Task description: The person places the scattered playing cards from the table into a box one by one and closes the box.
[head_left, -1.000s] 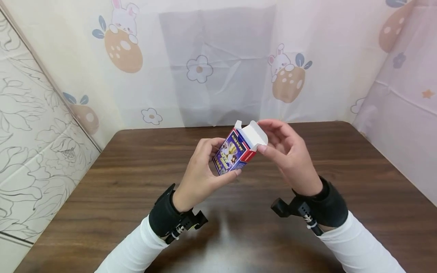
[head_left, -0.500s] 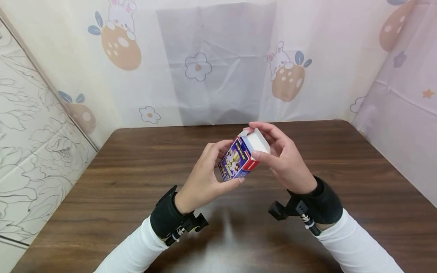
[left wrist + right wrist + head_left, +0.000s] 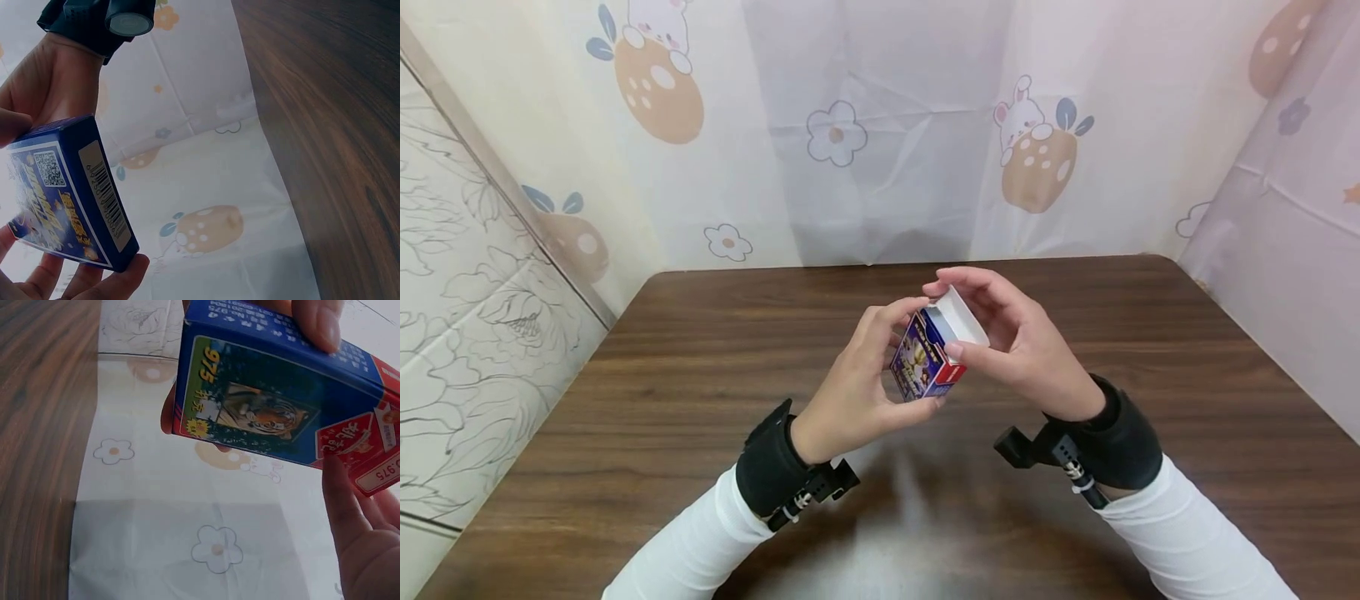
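A small blue and red playing card box [image 3: 917, 362] is held tilted above the table, its white top flap [image 3: 964, 321] raised. My left hand [image 3: 861, 387] grips the box by its sides, thumb low and fingers on the far side. At the open end, my right hand [image 3: 1018, 354] has its thumb on the red corner and its fingers behind the flap. A barcode side of the box [image 3: 103, 197] faces the left wrist view. From the right wrist, a tiger picture shows on the card box [image 3: 262, 412]. The inside is mostly hidden.
A dark wooden table [image 3: 700, 358] lies beneath both hands. Behind it hangs a pale curtain [image 3: 902, 167] printed with rabbits and flowers. A white panel with flower line drawings [image 3: 490, 333] stands at the left. Both wrists wear black camera straps.
The card box has moved slightly right and tipped so its front shows less. My left fingers now reach its open end. The right hand has come left, its thumb lower on the corner.
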`<state>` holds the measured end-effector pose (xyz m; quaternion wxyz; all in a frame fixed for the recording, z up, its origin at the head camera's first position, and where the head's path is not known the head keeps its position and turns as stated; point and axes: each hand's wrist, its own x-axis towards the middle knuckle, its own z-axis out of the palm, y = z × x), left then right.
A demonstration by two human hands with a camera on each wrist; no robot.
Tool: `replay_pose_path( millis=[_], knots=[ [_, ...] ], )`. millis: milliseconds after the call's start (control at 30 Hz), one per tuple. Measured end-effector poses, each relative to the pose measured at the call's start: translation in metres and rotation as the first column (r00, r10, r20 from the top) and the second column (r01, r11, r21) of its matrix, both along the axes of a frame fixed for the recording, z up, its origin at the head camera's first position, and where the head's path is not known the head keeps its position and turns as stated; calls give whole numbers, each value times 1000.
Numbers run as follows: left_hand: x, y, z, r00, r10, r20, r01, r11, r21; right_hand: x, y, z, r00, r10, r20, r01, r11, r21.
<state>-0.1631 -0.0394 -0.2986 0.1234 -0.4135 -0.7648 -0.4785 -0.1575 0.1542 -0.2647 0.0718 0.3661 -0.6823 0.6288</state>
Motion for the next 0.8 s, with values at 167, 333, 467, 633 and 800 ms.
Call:
replay_pose_path(
  millis=[167,333,467,633,800],
  knots=[
    [-3,-1,1,999,53,-10,-52,999,7,2,-4,1,996,-85,-10,84,994,-68],
    [-5,-4,1,991,123,-60,-124,992,-5,6,-6,2,956,-282,-75,281,959,-20],
    [-7,-6,1,985,145,-90,-146,989,-6,8,-7,2,902,-373,-219,381,924,-6],
    [-10,-7,1,981,163,-108,-165,986,-11,6,-8,4,798,-374,-472,431,902,16],
    [-13,-8,1,980,171,-105,-174,984,-22,3,-7,5,719,-340,-606,458,888,46]
  ],
)
